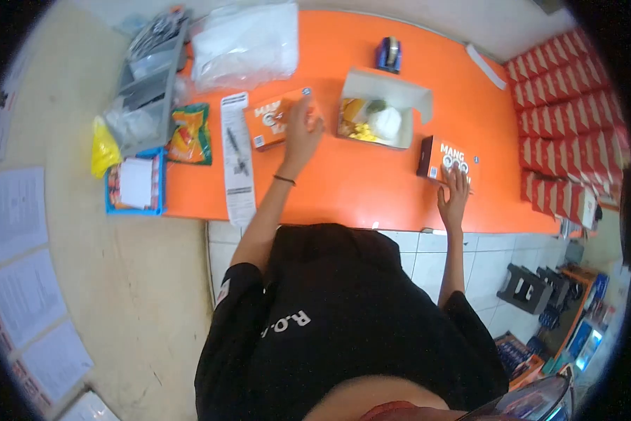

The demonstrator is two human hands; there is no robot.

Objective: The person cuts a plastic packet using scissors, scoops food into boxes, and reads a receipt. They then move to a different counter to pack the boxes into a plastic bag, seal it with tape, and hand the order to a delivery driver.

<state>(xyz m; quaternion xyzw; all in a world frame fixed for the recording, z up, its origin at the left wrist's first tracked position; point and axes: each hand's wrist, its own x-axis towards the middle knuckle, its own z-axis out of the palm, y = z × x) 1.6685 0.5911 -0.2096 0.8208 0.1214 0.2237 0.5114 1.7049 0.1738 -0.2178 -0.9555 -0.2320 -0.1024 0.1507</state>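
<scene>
My left hand [303, 130] rests over the right end of a closed orange meal box [267, 121] with white lettering, thumb apart from the fingers. Another closed orange box [433, 156], lettered "MANG", lies at the right, and my right hand [455, 191] has its fingers spread flat on its top. Between the two stands an open meal box [350, 84] with its lid raised. Inside it are a mound of white rice [384, 124], yellow pieces [359, 132] and a brown item.
A long printed paper strip [239, 193] with a pen lies left of the boxes. Plastic bags [245, 42], an orange-green packet [190, 133], a grey organizer [162, 98] and a blue basket [162, 182] crowd the left. A tape dispenser [389, 55] stands behind; stacked red boxes [561, 105] line the right.
</scene>
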